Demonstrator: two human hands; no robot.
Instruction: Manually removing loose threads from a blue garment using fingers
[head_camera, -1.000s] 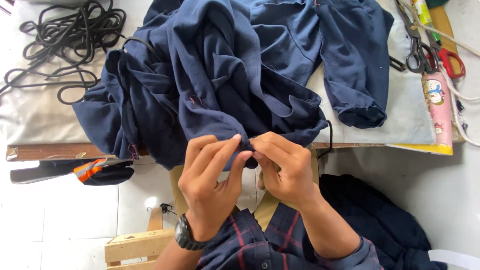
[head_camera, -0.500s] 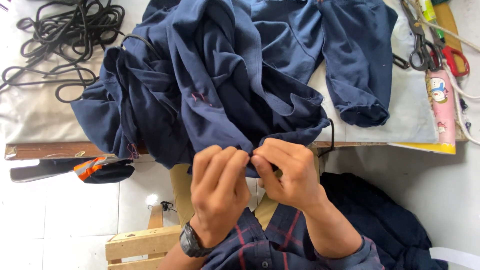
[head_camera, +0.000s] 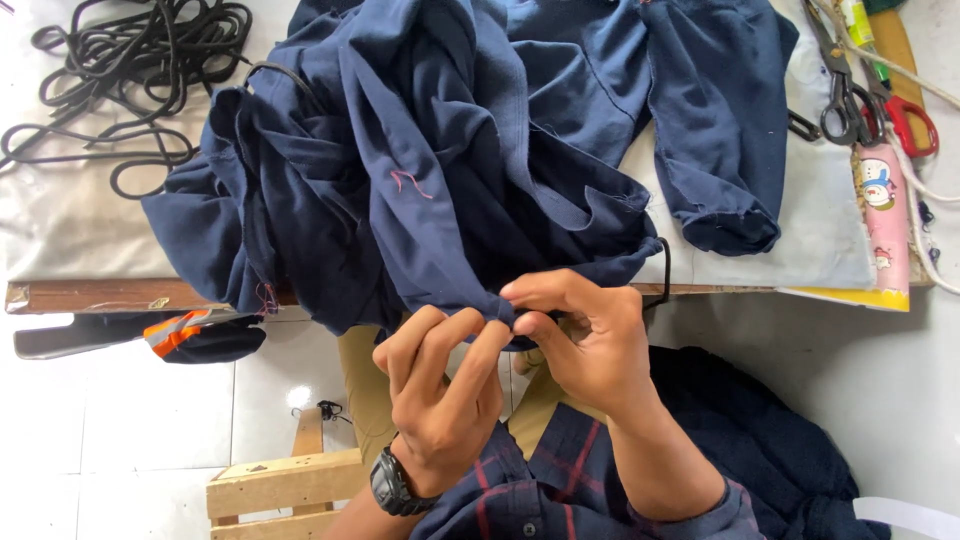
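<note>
Low in the frame's centre, the left hand (head_camera: 440, 400) and right hand (head_camera: 580, 345) are both pinching the bunched hem of the navy garment (head_camera: 430, 170), which is spilling over the bench (head_camera: 80, 230) edge; black cord (head_camera: 120, 70) is lying upper left, scissors (head_camera: 850, 90) upper right
</note>
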